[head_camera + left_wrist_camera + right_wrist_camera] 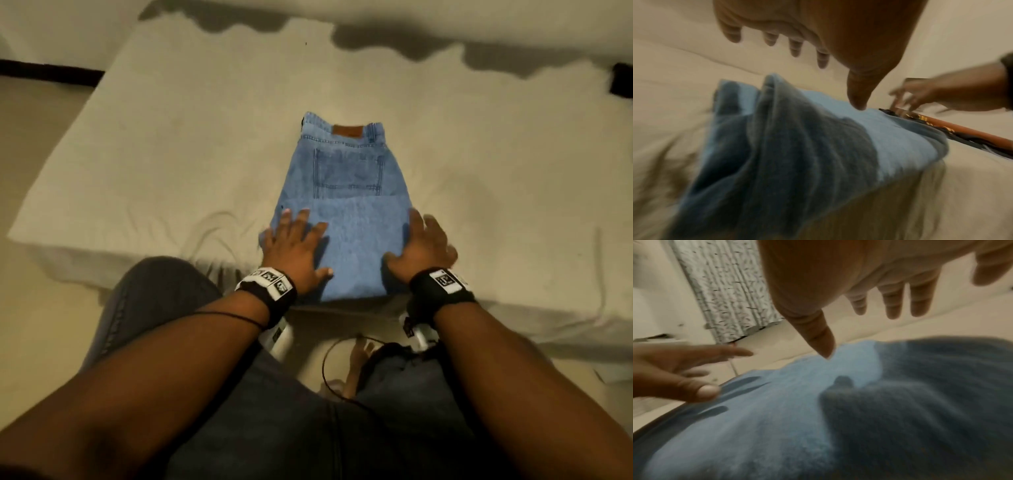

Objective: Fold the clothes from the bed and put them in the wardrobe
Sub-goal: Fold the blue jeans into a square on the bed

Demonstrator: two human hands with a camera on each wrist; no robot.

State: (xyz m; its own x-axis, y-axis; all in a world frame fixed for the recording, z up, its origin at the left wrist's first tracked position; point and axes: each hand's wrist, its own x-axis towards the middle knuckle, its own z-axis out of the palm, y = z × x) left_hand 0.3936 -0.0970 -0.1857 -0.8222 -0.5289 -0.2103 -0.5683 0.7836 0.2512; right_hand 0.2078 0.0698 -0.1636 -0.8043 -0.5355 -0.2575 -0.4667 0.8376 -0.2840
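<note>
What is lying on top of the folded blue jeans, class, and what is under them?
Both hands rest flat on the jeans: left hand on the left edge, right hand on the right. Beneath lies the bed; anything between the denim layers is hidden.

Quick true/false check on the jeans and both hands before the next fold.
1. The jeans lie on the bed. True.
2. The left hand rests with spread fingers on the jeans' near left part. True.
3. The right hand holds the jeans lifted off the bed. False: it lies at the jeans' right edge, and the jeans are flat.
4. The leather patch is at the end nearest the person. False: it is at the far end.
5. The lower legs are folded up over the seat. True.
</note>
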